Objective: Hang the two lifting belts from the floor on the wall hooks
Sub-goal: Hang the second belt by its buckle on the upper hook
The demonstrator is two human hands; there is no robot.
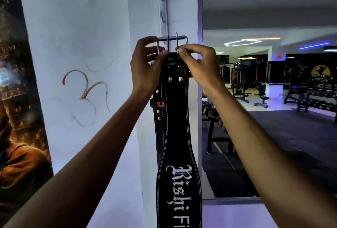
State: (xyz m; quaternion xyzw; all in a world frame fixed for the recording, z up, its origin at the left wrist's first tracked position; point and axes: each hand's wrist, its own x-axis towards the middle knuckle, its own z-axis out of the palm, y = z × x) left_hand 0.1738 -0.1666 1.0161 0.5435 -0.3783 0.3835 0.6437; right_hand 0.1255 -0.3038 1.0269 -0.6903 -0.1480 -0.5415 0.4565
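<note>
both hands are raised at the centre of the frame against a white pillar (145, 136). the left hand (145, 69) grips the left side of a steel buckle (172, 42); its thumb and fingertips are pinched together on the frame bar just above the strap end. the right hand (199, 63) pinches the right prong of the buckle between thumb and forefinger, the other fingers curled. the buckle sits against the lower end of a white hook rail (163, 12), which runs vertically up the pillar to the upper centre of the frame; whether the buckle rests on a hook cannot be told. the front belt (177, 136), black with white stitching and white lettering, hangs straight down from the buckle to the bottom edge. a second belt (158, 111), black with studs, hangs behind it, visible along its left edge. a poster (16, 109) fills the left edge. gym benches (262, 98) stand at the right.
</note>
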